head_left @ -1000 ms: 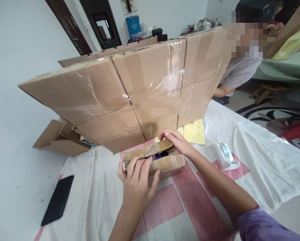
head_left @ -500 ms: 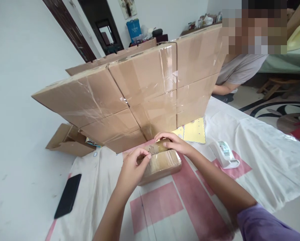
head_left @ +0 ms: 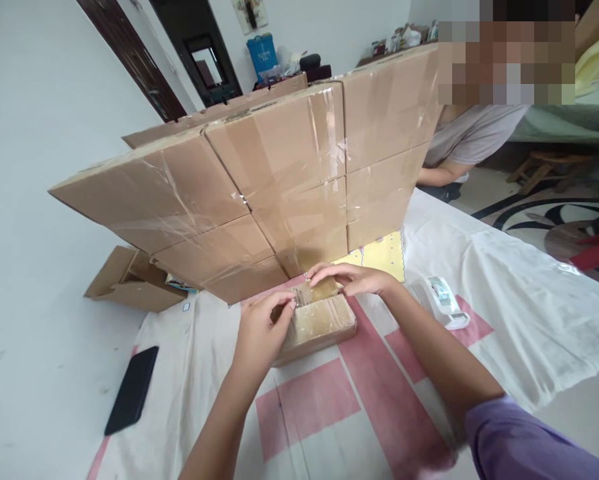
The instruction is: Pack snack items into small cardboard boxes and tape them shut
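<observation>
The box (head_left: 319, 327), small, brown and glossy with tape, lies on the cloth (head_left: 504, 293) straight ahead, just in front of the stack (head_left: 279, 167). The left hand (head_left: 259, 333) grips the box's near left corner, thumb and fingertips pinched on the top flap. The right hand (head_left: 359, 280) reaches in from the right and curls its fingers over the far edge of the same flap, pressing it down; both hands are closed on the box, and their fingertips nearly meet over the flap's middle. The cloth is white with pink blocks and spreads over the floor. The stack is a tall wall of taped cartons, leaning toward the camera. A yellow sheet (head_left: 384, 253) lies at its foot, just beyond the right hand. A tape dispenser (head_left: 439, 301) stands on the cloth to the right of the box, near the right forearm. A phone (head_left: 132, 389) lies face down at the cloth's left edge, well apart from the box. A flattened carton (head_left: 122, 283) lies on the floor left of the stack. Behind the stack's right end sits another person (head_left: 472, 137) in a grey shirt.
</observation>
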Available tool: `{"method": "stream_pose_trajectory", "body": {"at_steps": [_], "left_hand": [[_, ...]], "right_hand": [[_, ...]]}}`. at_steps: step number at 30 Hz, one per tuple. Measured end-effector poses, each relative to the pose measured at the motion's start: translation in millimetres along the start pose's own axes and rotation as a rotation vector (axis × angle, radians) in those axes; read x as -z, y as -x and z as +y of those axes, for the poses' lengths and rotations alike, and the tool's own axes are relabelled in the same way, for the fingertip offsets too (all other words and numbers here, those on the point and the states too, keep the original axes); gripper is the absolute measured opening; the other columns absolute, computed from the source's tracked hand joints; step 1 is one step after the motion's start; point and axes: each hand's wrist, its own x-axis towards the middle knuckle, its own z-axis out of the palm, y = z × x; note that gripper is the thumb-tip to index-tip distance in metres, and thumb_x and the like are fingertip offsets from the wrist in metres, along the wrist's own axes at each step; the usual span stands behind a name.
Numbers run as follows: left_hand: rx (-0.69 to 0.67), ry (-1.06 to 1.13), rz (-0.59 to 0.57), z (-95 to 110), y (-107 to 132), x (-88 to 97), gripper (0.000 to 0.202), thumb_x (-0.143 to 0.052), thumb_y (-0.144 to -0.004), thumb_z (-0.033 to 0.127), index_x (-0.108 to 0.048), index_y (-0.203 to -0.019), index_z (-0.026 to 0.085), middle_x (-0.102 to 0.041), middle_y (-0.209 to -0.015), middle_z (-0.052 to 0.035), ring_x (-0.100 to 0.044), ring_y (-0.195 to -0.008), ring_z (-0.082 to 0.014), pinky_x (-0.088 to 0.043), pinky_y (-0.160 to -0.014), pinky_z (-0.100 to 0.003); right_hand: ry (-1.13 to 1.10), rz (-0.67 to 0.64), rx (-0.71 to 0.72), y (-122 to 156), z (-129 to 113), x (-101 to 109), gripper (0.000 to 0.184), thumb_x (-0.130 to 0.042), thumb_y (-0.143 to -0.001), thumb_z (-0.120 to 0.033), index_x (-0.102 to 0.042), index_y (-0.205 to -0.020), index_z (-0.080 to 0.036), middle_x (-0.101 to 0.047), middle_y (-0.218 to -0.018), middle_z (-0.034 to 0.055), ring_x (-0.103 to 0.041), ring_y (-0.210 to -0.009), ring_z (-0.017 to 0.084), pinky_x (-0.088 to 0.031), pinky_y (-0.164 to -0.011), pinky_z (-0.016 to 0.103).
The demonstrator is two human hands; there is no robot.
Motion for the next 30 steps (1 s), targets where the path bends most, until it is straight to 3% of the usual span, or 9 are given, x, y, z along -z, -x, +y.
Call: {"method": "stream_pose_trajectory", "body": {"at_steps": [4, 9, 13, 18, 22, 26, 30], "left_hand": [[-0.046, 0.006, 0.034, 2, -2, 1.2, 0.016, -0.057, -0.093, 0.030, -0.072, -0.096, 0.026, -0.077, -0.094, 0.0011, -0.071, -0.089, -0.0196, -0.051, -0.087, -0.034], [-0.041, 0.014, 0.047, 0, 0, 2.8, 0.015, -0.058, -0.094, 0.031, -0.072, -0.094, 0.026, -0.077, -0.093, 0.0020, -0.070, -0.088, -0.0188, -0.050, -0.085, -0.033], [0.001, -0.014, 0.096, 0, 4, 3.7, 0.015, -0.059, -0.093, 0.033, -0.073, -0.093, 0.027, -0.076, -0.093, 0.0007, -0.069, -0.088, -0.0203, -0.049, -0.085, -0.035], [0.050, -0.031, 0.096, -1, 5, 2.7, 0.018, -0.058, -0.093, 0.036, -0.072, -0.099, 0.027, -0.076, -0.096, -0.0017, -0.069, -0.091, -0.0228, -0.049, -0.087, -0.040], [0.030, -0.077, 0.111, -9, 5, -0.6, 0.026, -0.056, -0.093, 0.040, -0.068, -0.112, 0.029, -0.076, -0.094, -0.0016, -0.069, -0.093, -0.0251, -0.048, -0.088, -0.042], [-0.013, -0.148, 0.171, -23, 5, -8.1, 0.028, -0.056, -0.090, 0.046, -0.069, -0.110, 0.031, -0.076, -0.095, -0.0018, -0.069, -0.091, -0.0275, -0.047, -0.087, -0.044], [0.016, -0.117, 0.195, -34, 6, -15.2, 0.034, -0.057, -0.087, 0.055, -0.070, -0.109, 0.032, -0.075, -0.096, -0.0018, -0.069, -0.091, -0.0281, -0.049, -0.086, -0.044]], "right_hand": [[-0.048, 0.028, 0.008, 1, 6, 2, 0.045, -0.064, -0.077, -0.018, -0.070, -0.121, -0.024, -0.057, -0.138, 0.0064, -0.048, -0.135, 0.025, -0.035, -0.111, 0.041], [-0.024, 0.097, 0.030, -6, 11, -5, 0.031, -0.065, -0.084, -0.017, -0.074, -0.113, -0.022, -0.061, -0.129, 0.0082, -0.057, -0.123, 0.022, -0.044, -0.102, 0.038], [0.054, 0.170, 0.072, -14, 13, -19, 0.036, -0.063, -0.087, -0.015, -0.073, -0.120, -0.027, -0.060, -0.132, 0.0079, -0.059, -0.121, 0.020, -0.049, -0.099, 0.037], [0.031, 0.230, 0.142, -19, 11, -29, 0.027, -0.064, -0.094, -0.026, -0.075, -0.118, -0.029, -0.064, -0.130, 0.0084, -0.063, -0.118, 0.021, -0.053, -0.098, 0.040], [0.052, 0.237, 0.212, -21, 10, -32, 0.024, -0.066, -0.094, -0.034, -0.077, -0.114, -0.027, -0.070, -0.125, 0.0099, -0.066, -0.116, 0.022, -0.052, -0.100, 0.041], [0.134, 0.280, 0.328, -26, 13, -33, 0.024, -0.072, -0.090, -0.038, -0.080, -0.107, -0.024, -0.077, -0.108, 0.0113, -0.068, -0.107, 0.023, -0.052, -0.098, 0.040], [0.134, 0.269, 0.396, -30, 16, -34, 0.025, -0.073, -0.089, -0.040, -0.080, -0.107, -0.025, -0.078, -0.104, 0.0102, -0.070, -0.100, 0.022, -0.053, -0.094, 0.038]]}}
